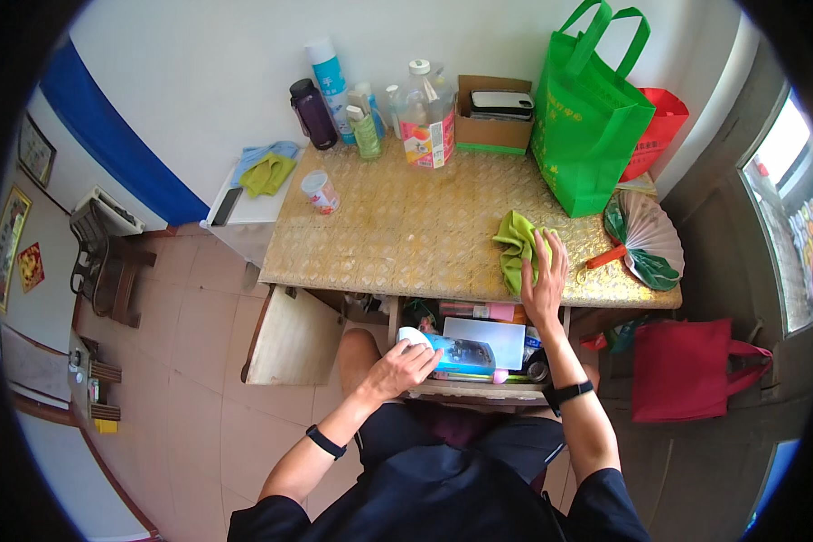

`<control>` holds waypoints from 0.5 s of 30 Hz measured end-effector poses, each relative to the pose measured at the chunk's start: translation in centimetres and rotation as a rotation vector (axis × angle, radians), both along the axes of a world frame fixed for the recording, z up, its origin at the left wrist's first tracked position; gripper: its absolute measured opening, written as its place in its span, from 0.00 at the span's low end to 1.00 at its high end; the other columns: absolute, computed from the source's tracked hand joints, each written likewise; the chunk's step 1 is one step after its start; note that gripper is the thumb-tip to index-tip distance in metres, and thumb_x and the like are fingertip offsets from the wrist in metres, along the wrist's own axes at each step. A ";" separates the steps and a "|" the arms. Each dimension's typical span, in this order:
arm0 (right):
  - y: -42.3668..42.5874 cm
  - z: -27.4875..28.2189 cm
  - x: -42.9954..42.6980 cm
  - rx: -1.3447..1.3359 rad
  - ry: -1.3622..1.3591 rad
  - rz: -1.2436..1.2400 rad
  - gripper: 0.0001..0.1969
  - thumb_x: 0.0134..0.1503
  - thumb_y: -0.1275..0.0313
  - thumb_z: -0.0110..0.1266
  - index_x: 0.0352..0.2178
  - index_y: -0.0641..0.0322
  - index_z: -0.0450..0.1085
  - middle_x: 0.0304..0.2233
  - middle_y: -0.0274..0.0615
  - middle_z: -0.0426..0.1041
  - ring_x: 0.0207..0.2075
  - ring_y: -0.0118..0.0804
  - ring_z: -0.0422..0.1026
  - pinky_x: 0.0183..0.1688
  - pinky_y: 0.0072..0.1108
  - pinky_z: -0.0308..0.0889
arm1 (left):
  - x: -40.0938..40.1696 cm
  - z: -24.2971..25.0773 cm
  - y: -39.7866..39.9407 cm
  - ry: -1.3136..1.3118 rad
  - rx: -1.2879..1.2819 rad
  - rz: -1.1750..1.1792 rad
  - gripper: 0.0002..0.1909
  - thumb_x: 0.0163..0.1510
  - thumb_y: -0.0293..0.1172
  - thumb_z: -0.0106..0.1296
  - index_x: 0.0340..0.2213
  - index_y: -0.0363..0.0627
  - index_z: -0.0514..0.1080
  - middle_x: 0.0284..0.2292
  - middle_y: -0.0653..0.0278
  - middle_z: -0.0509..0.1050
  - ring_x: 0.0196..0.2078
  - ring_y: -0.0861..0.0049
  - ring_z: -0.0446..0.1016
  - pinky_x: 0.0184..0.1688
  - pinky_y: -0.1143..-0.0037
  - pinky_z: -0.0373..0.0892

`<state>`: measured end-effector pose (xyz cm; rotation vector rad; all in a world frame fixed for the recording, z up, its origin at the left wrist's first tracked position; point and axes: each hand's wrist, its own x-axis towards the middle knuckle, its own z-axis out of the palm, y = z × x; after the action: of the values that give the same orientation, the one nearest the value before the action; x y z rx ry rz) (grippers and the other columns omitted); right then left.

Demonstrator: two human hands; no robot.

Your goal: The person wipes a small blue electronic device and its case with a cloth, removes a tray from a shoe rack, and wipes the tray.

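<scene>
My left hand (404, 370) grips the left end of a blue printed box (464, 353), whose white end shows by my fingers. The box is above the pulled-out drawer (481, 389). On the tabletop, my right hand (546, 281) lies over the right side of a crumpled yellow-green cloth (513, 247). Its fingers are extended and the thumb stands apart; whether they pinch the fabric cannot be seen. Inside the drawer are a white flat box or panel (491, 333), a pink item (501, 311) and a dark round object (536, 370).
On the patterned table (393, 230) stand a paper cup (320, 192), a purple bottle (314, 115), a large plastic bottle (427, 125), a cardboard box (491, 132), a green bag (586, 129) and a folding fan (650, 240). A cabinet door (295, 339) hangs open left; a red bag (681, 371) hangs right.
</scene>
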<state>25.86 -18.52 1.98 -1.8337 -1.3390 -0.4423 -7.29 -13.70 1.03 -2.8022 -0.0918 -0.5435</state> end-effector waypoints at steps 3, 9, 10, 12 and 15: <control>-3.6 -0.9 -4.5 -0.012 0.047 0.195 0.30 0.52 0.77 0.59 0.58 0.56 0.65 0.49 0.52 0.69 0.50 0.54 0.69 0.52 0.39 0.66 | -0.9 -1.0 -0.7 0.066 -0.046 0.046 0.21 0.50 0.30 0.53 0.47 0.44 0.76 0.34 0.70 0.72 0.37 0.80 0.72 0.42 0.75 0.69; -7.5 -3.7 -9.6 -0.621 0.059 0.755 0.34 0.53 0.59 0.64 0.60 0.53 0.64 0.52 0.49 0.67 0.53 0.53 0.67 0.57 0.39 0.63 | -1.7 -2.2 -0.8 0.071 -0.179 0.097 0.23 0.51 0.29 0.52 0.50 0.42 0.74 0.34 0.68 0.73 0.39 0.77 0.72 0.43 0.74 0.69; -7.5 -4.2 -9.8 -0.669 0.069 0.713 0.37 0.50 0.61 0.66 0.61 0.53 0.63 0.53 0.48 0.67 0.55 0.52 0.67 0.59 0.39 0.61 | -1.6 -2.3 -0.9 0.077 -0.165 0.101 0.23 0.51 0.29 0.52 0.50 0.42 0.73 0.34 0.68 0.73 0.39 0.77 0.72 0.44 0.73 0.69; -6.9 -5.2 -9.8 -0.731 0.030 0.649 0.40 0.45 0.65 0.68 0.61 0.54 0.63 0.52 0.46 0.69 0.54 0.51 0.68 0.58 0.37 0.63 | -1.6 -2.3 -1.2 0.087 -0.158 0.106 0.23 0.51 0.29 0.52 0.50 0.42 0.73 0.34 0.67 0.73 0.40 0.77 0.73 0.45 0.73 0.69; -6.1 -6.2 -10.1 -0.755 0.000 0.610 0.43 0.41 0.65 0.70 0.61 0.55 0.63 0.49 0.45 0.71 0.51 0.50 0.70 0.55 0.36 0.65 | -1.3 -2.3 -1.7 0.107 -0.141 0.114 0.25 0.52 0.31 0.52 0.52 0.40 0.73 0.37 0.69 0.73 0.44 0.77 0.71 0.47 0.73 0.68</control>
<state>15.77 -24.59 -4.18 -1.8235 -2.1481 0.4481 -8.60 -15.44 -1.25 -2.9341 -0.2761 -0.3731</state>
